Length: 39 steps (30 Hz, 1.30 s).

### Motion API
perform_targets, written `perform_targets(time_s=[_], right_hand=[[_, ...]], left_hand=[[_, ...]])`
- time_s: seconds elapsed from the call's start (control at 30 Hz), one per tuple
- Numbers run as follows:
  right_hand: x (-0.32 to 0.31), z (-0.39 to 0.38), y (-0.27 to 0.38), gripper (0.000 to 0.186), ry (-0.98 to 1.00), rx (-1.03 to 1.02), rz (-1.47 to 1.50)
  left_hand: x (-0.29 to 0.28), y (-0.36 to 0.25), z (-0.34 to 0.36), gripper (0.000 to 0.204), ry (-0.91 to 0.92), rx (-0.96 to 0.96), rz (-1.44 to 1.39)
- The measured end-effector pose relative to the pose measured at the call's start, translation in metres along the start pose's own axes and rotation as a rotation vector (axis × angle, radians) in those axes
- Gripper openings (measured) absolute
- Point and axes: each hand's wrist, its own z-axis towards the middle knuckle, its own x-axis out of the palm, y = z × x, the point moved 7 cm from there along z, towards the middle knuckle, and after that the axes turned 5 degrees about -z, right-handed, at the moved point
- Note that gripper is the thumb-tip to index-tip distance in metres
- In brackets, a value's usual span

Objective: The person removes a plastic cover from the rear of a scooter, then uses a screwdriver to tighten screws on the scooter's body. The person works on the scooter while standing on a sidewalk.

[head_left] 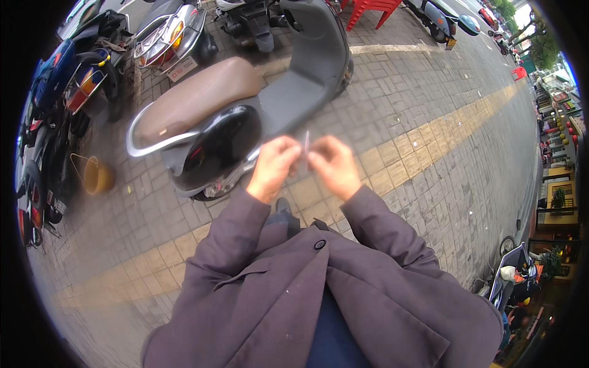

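In front of my coat both hands are raised, close together and blurred. Between them stands a thin whitish strip (307, 141), seen edge-on; its kind cannot be made out. My right hand (336, 167) is closed, its thumb and fingers pinched at the strip's right side. My left hand (276, 164) has its fingers curled and pressed together just left of the strip; what they hold, if anything, is hidden. Just beyond my hands a parked scooter (282, 104) has a brown seat (199, 98), a black side panel and a grey footboard.
More scooters (169, 37) and motorbikes crowd the left and far side. A yellowish bucket (98, 176) sits on the paving at left. Yellow tactile paving (405, 156) crosses under me. Red plastic stools (373, 11) stand at the back; a loaded cart (515, 276) is at right.
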Motion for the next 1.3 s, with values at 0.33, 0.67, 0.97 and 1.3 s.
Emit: perform_targets(time_s=[0.33,0.67,0.97,1.3], right_hand=[[0.057,-0.130,-0.023,0.009,-0.114,0.027,0.227],[0.135,-0.199,-0.040,0.023,-0.193,0.255,0.396],[0.328,-0.117,0.016,0.009,0.080,0.076,0.005],[0.614,-0.018,0.067,0.012,0.303,-0.083,-0.098]], left_hand=[[-0.001,0.038,-0.110,0.013,0.136,-0.149,0.028],[-0.057,0.035,-0.195,0.006,0.188,-0.012,0.423],[-0.245,-0.052,-0.243,0.004,-0.022,0.052,0.080],[-0.512,-0.173,-0.295,0.011,-0.263,0.084,-0.233]])
